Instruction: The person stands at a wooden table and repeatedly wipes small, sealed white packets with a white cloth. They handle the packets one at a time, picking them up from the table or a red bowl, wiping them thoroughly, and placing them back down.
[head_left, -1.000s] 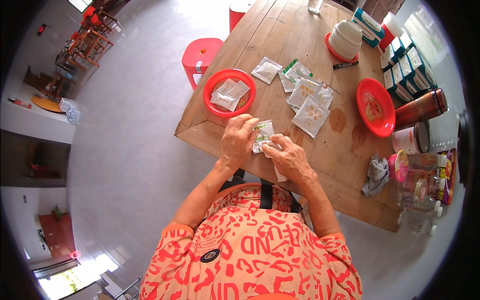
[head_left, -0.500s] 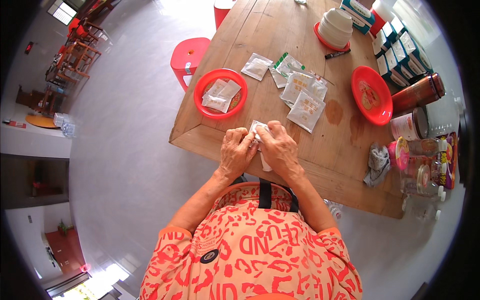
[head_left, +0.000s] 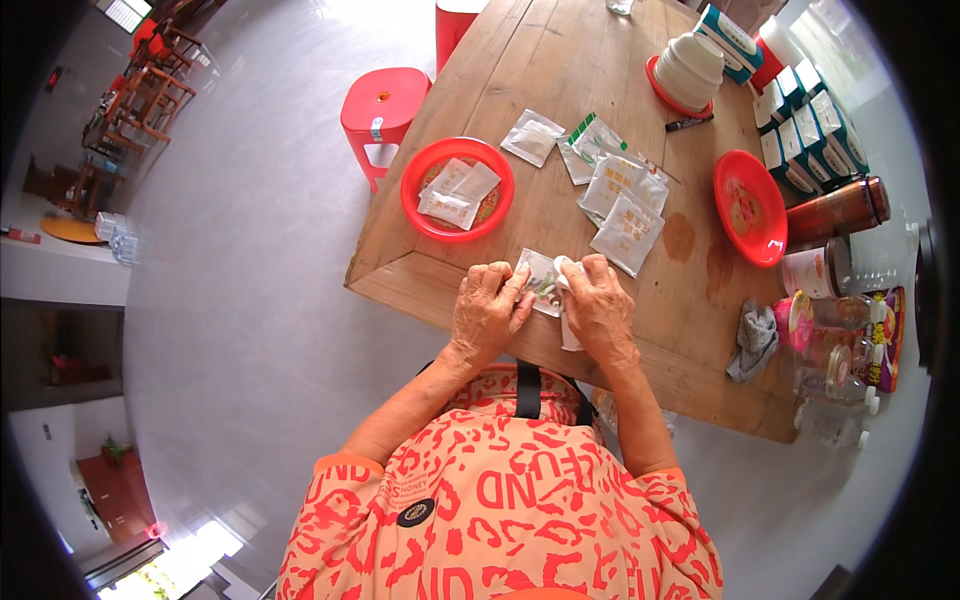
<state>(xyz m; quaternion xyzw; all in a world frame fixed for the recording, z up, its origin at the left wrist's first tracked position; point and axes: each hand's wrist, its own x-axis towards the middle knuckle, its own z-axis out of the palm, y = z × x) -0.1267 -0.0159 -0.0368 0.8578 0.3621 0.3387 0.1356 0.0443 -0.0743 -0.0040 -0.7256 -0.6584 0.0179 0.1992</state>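
A small whitish sachet (head_left: 540, 277) with green and dark print lies at the near edge of the wooden table. My left hand (head_left: 487, 312) is closed, its thumb and fingertips gripping the sachet's left side. Bunched in my right hand (head_left: 601, 308) is a soft white tissue (head_left: 570, 336), pressed on the sachet's right part; fingers hide much of it. Beyond the hands, a red plate (head_left: 409, 201) holds several white sachets (head_left: 456, 193). More silvery-white sachets (head_left: 629, 234) lie in a loose pile to the right, and a single sachet (head_left: 532, 137) sits farther back.
An oval red tray (head_left: 768, 225) rests at the right of the table (head_left: 500, 75). Stacked white bowls (head_left: 690, 68), a black marker (head_left: 689, 124), tissue packs (head_left: 815, 137), a brown flask (head_left: 845, 205), a grey rag (head_left: 753, 340) and clear bottles (head_left: 835, 420) stand around. A red stool (head_left: 385, 98) is left.
My hands have moved slightly right and apart, uncovering the printed sachet that was mostly hidden between them. The white tissue has gone right with my right hand. The view has shifted a little.
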